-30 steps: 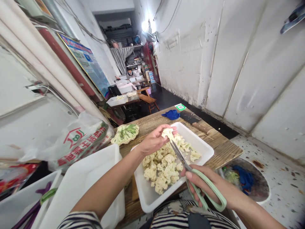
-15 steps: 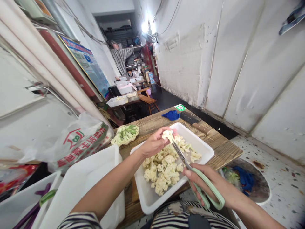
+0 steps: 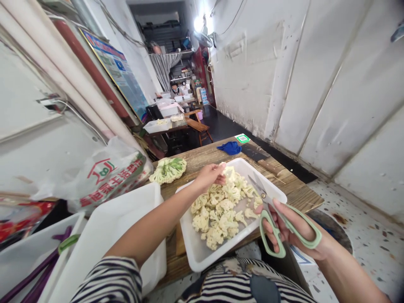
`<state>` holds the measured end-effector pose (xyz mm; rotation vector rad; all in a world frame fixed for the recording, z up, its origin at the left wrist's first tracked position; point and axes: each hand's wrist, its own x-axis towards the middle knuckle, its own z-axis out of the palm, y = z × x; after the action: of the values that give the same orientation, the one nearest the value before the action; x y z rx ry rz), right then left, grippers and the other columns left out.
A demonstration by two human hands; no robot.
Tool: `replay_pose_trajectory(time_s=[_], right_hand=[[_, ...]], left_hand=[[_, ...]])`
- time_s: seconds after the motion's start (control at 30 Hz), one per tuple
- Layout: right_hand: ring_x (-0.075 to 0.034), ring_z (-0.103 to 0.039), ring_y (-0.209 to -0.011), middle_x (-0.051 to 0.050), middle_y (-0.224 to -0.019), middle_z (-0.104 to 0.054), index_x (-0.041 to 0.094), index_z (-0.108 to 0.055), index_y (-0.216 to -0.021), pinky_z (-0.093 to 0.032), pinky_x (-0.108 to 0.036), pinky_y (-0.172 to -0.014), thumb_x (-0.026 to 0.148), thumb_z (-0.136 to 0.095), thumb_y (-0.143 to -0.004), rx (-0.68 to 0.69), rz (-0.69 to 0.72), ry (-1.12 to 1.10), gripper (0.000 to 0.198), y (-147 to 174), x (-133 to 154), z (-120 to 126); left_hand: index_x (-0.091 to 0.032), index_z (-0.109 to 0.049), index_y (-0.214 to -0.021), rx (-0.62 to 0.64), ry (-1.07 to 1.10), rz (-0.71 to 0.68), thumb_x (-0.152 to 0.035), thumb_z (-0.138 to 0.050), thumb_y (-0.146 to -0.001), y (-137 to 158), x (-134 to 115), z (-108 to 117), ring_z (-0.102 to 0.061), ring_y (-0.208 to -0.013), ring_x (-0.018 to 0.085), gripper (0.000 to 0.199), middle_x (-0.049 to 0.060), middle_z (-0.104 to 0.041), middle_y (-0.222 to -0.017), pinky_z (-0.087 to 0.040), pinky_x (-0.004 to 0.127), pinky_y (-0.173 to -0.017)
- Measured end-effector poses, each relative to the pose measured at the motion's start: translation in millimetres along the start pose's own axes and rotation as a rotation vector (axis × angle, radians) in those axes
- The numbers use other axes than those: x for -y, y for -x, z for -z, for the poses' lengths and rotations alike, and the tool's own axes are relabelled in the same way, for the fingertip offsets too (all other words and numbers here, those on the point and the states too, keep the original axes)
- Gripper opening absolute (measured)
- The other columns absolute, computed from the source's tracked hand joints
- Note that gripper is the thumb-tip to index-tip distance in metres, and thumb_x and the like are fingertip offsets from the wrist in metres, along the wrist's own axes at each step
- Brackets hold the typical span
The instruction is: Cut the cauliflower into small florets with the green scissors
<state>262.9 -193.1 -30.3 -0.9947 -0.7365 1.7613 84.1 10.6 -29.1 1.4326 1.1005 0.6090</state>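
Observation:
My left hand is closed over the far left part of a white plastic tray, fingers pinched on a small cauliflower floret that is mostly hidden by them. Cut cauliflower florets are heaped in the tray, with a few loose ones toward its right side. In my right hand is a pair of scissors with pale green handles. Their blades are parted above the right side of the tray, with nothing between them.
A larger cauliflower piece lies on the wooden table beyond the tray. A blue cloth and a cleaver rest at the far edge. Left are a white bin, purple eggplants and a plastic bag. Another person sits far back.
The scissors have drawn back rightward from the floret, and their blades and handles have spread apart. My left hand has turned, hiding most of the floret. More loose florets lie at the tray's right.

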Motion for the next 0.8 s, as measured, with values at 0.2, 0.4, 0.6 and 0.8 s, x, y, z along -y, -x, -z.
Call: replay_pose_trajectory(time_s=[0.2, 0.4, 0.6, 0.8], right_hand=[[-0.014, -0.057, -0.052, 0.001, -0.067, -0.058, 0.019, -0.058, -0.117, -0.055, -0.026, -0.047, 0.057, -0.060, -0.086, 0.005, -0.015, -0.030, 0.049, 16, -2, 7], [-0.014, -0.057, -0.054, 0.000, -0.068, -0.059, 0.018, -0.059, -0.115, -0.056, -0.028, -0.048, 0.057, -0.059, -0.087, 0.007, 0.024, -0.015, 0.047, 19, -5, 14], [-0.014, -0.056, -0.051, 0.001, -0.066, -0.058, 0.017, -0.058, -0.114, -0.054, -0.027, -0.046, 0.060, -0.061, -0.083, -0.003, 0.005, -0.003, 0.053, 16, -9, 10], [-0.014, -0.056, -0.048, 0.002, -0.064, -0.056, 0.016, -0.058, -0.109, -0.050, -0.027, -0.047, 0.063, -0.054, -0.086, -0.001, 0.000, 0.084, 0.052, 18, -10, 4]], left_hand=[[-0.013, -0.058, -0.081, -0.067, -0.229, 0.024, -0.054, -0.056, -0.085, -6, -6, -4, -0.066, -0.068, 0.020, 0.041, 0.010, -0.067, -0.074, -0.050, 0.030, -0.063], [-0.018, -0.064, -0.102, 0.338, -1.057, -0.664, -0.037, -0.070, -0.078, 27, -12, 1, -0.059, -0.105, 0.026, 0.031, 0.010, -0.066, -0.106, -0.044, 0.033, -0.090], [-0.016, -0.068, -0.088, 0.524, -1.003, -0.736, -0.013, -0.061, -0.081, 9, 1, 3, -0.060, -0.096, 0.021, 0.011, 0.010, -0.066, -0.100, -0.046, 0.031, -0.087], [-0.016, -0.066, -0.092, 0.414, -0.227, -0.346, -0.041, -0.071, -0.076, 3, 5, 13, -0.064, -0.093, 0.020, 0.030, 0.010, -0.067, -0.104, -0.050, 0.038, -0.088]])
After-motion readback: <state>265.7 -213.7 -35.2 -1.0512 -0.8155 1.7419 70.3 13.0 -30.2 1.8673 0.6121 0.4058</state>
